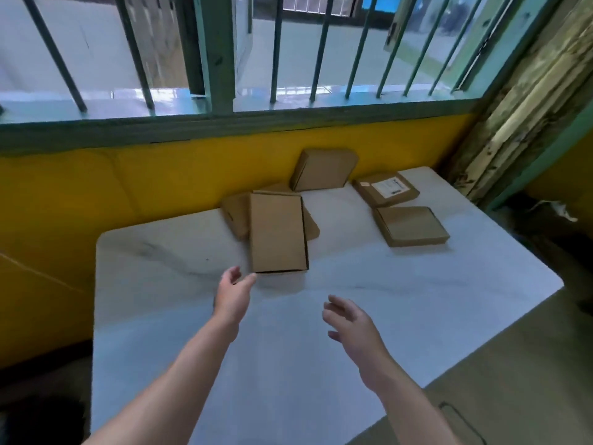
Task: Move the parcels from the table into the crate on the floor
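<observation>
Grip, left: your left hand [234, 293] is open, fingers loose and a little bent, and it holds nothing; the thumb tip is at the near left corner of the nearest parcel [277, 232], and I cannot tell if it touches
Grip, right: your right hand [349, 319] is also open, fingers spread, nothing in it; it hangs over the white table [417, 300], to the right of the left hand and closer to you
Nearest box: plain brown cardboard, just ahead of your left fingers; its far end lies on the lower parcel [236, 213]
Half hidden: of the lower parcel you see only a part on the left; a brown corner shows on the right side too, and I cannot tell if it is the same box
Far ahead: the leaning parcel [324, 170] stands tilted against the yellow wall [128, 194], beyond both hands
Writing: the labelled parcel [386, 189], ahead and right of your right hand, carries a white label [389, 187] with dark print; the print is too small and blurred to read
Beside it: the plain parcel [410, 226] lies flat just on the near side of the labelled one, well apart from your right hand
Cut off: both forearms leave the picture at the bottom edge
Hard to make out: a dark shape low on the left, beside the table, is only a blur
</observation>
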